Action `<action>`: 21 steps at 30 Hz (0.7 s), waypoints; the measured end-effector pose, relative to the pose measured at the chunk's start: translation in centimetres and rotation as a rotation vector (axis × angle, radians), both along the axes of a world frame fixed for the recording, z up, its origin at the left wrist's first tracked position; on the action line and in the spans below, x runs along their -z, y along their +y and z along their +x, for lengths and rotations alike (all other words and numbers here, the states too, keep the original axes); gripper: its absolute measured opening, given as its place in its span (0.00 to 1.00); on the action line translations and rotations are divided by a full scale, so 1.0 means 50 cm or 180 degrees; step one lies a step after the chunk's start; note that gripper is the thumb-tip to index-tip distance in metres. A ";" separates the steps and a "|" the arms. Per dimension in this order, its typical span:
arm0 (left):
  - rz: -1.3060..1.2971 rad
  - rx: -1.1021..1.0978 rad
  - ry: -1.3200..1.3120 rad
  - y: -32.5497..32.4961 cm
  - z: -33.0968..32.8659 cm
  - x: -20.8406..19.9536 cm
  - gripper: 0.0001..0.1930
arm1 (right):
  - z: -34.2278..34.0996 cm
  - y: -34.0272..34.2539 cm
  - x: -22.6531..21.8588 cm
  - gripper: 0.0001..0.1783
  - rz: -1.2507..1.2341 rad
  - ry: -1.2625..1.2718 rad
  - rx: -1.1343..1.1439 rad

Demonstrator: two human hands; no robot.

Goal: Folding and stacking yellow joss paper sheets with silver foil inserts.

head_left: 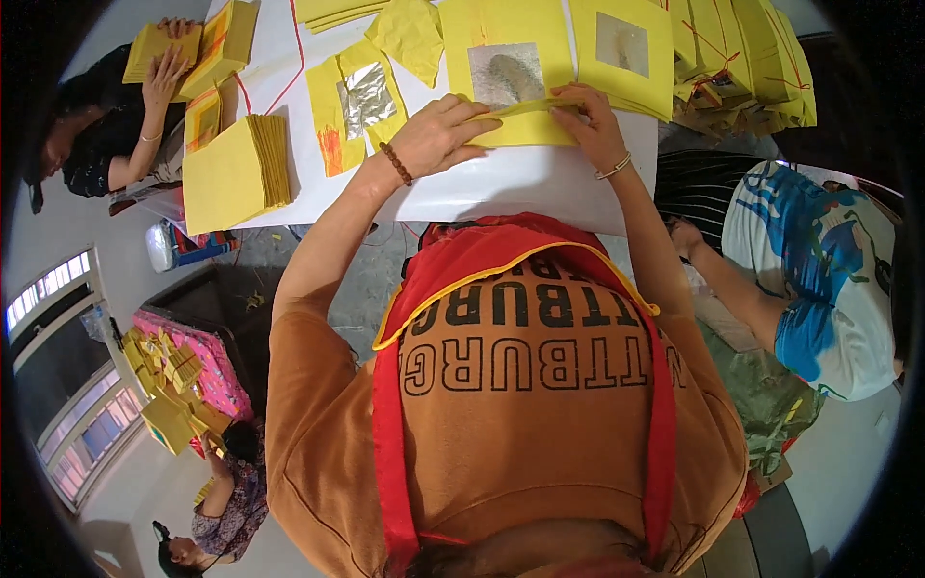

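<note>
In front of me on the white tabletop lies a yellow paper sheet (462, 39) with a silver foil square (506, 77) on it. Its near edge is turned up into a narrow fold (528, 130). My left hand (438, 138) holds the left end of this fold, fingers along the top and thumb below. At the right end, my right hand (590, 123) pinches the folded edge between thumb and fingers. Left of the sheet lies a creased yellow paper (328, 101) with wrinkled foil (366, 98) and orange marks.
Another foil-marked yellow stack (622, 82) lies at right, beside bundles tied with red string (742, 58). At left stands a thick yellow paper stack (231, 173) on the white table (424, 204). A co-worker's hands (164, 72) hold yellow paper at far left; another person (800, 270) sits at right.
</note>
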State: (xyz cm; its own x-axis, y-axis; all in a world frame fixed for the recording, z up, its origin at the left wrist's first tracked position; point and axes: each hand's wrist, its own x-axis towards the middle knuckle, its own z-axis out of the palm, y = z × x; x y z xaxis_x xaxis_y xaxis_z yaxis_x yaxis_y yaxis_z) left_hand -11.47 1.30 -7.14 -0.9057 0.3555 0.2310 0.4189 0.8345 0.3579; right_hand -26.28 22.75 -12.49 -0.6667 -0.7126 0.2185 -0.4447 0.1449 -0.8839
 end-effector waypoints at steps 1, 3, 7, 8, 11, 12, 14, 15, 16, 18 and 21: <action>0.0031 0.0003 -0.0021 0.000 0.001 -0.004 0.20 | 0.000 0.001 -0.002 0.13 0.0162 -0.0071 -0.0040; 0.0056 0.0007 -0.0043 -0.002 0.003 -0.003 0.22 | 0.000 0.001 -0.005 0.12 0.0182 -0.0088 -0.0041; 0.0330 0.0091 -0.0236 -0.015 0.001 0.003 0.24 | 0.003 0.002 0.009 0.15 -0.0042 -0.0377 0.0048; 0.0443 0.0125 -0.0351 -0.017 0.001 0.001 0.24 | 0.004 0.003 0.013 0.15 -0.0046 -0.0380 0.0050; 0.0576 0.0075 -0.0607 -0.025 0.003 0.009 0.21 | 0.007 -0.001 0.024 0.15 -0.0010 -0.0434 0.0018; 0.0576 0.0078 -0.0610 -0.029 0.003 0.012 0.21 | 0.006 -0.002 0.024 0.15 0.0024 -0.0506 -0.0012; 0.0643 0.0061 -0.0648 -0.036 0.000 0.020 0.18 | 0.003 -0.006 0.032 0.15 0.0061 -0.0580 -0.0039; 0.0643 0.0059 -0.0652 -0.039 -0.002 0.024 0.18 | 0.003 -0.008 0.036 0.15 -0.0017 -0.0725 -0.0033; 0.0642 0.0083 -0.0578 -0.042 -0.005 0.028 0.15 | 0.001 -0.009 0.039 0.15 -0.0094 -0.0869 -0.0027; 0.0645 0.0106 -0.0506 -0.045 -0.008 0.030 0.13 | -0.005 -0.009 0.038 0.16 -0.0086 -0.0692 -0.0135; 0.0674 -0.0038 -0.0247 -0.043 -0.008 0.022 0.08 | -0.005 -0.013 0.025 0.15 -0.0146 -0.0711 -0.0275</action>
State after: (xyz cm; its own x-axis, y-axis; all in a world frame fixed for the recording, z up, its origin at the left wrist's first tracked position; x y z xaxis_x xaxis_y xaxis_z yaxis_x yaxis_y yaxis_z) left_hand -11.85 -0.83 -8.24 -0.9275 0.2958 0.2288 0.3739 0.7420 0.5565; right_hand -26.52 22.12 -13.74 -0.6391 -0.7618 0.1059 -0.2464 0.0724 -0.9665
